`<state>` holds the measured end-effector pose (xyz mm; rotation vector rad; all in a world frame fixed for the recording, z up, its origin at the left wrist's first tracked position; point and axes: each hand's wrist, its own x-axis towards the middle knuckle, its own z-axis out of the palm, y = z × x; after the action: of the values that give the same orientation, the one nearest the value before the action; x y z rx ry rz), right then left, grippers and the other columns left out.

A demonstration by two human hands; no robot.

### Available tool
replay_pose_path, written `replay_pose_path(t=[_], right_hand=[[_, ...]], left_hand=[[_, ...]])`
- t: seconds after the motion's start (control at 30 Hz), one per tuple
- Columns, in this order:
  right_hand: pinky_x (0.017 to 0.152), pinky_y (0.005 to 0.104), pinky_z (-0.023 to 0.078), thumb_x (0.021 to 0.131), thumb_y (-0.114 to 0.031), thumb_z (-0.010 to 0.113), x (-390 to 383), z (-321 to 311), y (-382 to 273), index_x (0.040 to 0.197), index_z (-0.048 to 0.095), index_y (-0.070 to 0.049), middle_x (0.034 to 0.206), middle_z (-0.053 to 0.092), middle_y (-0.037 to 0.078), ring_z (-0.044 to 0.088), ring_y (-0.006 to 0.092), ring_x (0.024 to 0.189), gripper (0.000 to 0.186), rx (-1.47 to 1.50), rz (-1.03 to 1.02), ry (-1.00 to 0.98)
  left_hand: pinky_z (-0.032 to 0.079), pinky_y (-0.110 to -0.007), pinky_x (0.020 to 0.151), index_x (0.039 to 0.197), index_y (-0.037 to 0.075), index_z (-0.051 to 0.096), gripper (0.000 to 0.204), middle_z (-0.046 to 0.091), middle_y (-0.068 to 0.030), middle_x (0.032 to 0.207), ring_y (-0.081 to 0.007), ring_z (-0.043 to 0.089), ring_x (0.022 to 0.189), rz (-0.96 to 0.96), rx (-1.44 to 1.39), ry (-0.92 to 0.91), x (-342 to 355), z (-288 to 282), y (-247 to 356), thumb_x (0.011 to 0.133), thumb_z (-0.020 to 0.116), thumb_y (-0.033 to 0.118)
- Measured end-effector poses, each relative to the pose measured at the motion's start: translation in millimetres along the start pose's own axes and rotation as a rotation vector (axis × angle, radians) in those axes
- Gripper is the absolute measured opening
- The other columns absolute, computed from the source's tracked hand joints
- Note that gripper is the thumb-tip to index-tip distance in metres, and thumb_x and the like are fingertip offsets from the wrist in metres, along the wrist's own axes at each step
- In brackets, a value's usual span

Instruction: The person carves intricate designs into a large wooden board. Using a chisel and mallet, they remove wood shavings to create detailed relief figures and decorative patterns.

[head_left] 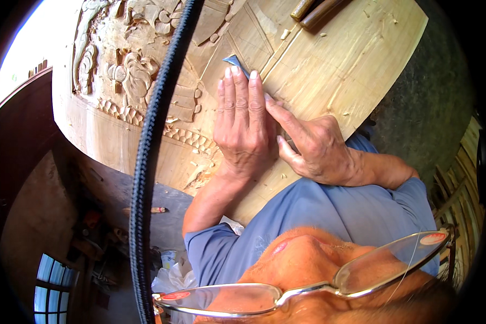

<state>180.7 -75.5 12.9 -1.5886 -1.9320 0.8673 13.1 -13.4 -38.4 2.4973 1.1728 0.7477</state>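
A large pale wooden panel (351, 54) has carved figures and scalloped borders on its left part and pencilled or cut straight lines on the right. A bladed carving tool (234, 61) with a bluish metal end lies angled on it, mostly hidden by my hands. My left hand (243, 124) lies over the tool, its four fingers straight, side by side and flat. Just right of it, my right hand (310, 146) is curled around the tool's rear part, index finger extended along it and thumb bent; the grip itself is partly hidden.
Two wooden tool handles (316, 13) lie at the panel's top edge, among scattered chips. A black braided cord (152, 129) crosses the near view. Lower left are a grey surface (173, 200) with a small stick and a white plastic bag (175, 278). Slats (464, 178) stand at right.
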Motion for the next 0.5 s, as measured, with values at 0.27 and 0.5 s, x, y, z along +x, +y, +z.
replay_pose_path(t=[0.27, 0.5], right_hand=[[0.059, 0.0409, 0.058, 0.090, -0.008, 0.074, 7.8, 4.0, 3.3, 0.160, 0.048, 0.002, 0.093, 0.076, 0.016, 0.075, 0.0300, 0.068, 0.075, 0.059, -0.023, 0.082], [0.060, 0.0395, 0.059, 0.087, -0.005, 0.075, -2.6, -9.4, 4.5, 0.158, 0.049, 0.005, 0.129, 0.071, 0.025, 0.076, 0.0311, 0.070, 0.077, 0.018, 0.002, -0.082]], left_hand=[[0.053, -0.055, 0.113, 0.146, -0.011, 0.061, 0.052, 0.058, -0.0385, 0.151, -0.0538, 0.061, 0.138, -0.017, -0.018, 0.031, 7.4, 0.8, -3.8, 0.096, 0.067, 0.005], [0.055, -0.057, 0.111, 0.138, -0.008, 0.069, 0.049, 0.065, -0.0382, 0.141, -0.0524, 0.066, 0.132, 0.032, 0.013, 0.095, -1.3, -1.0, -1.3, 0.092, 0.069, 0.010]])
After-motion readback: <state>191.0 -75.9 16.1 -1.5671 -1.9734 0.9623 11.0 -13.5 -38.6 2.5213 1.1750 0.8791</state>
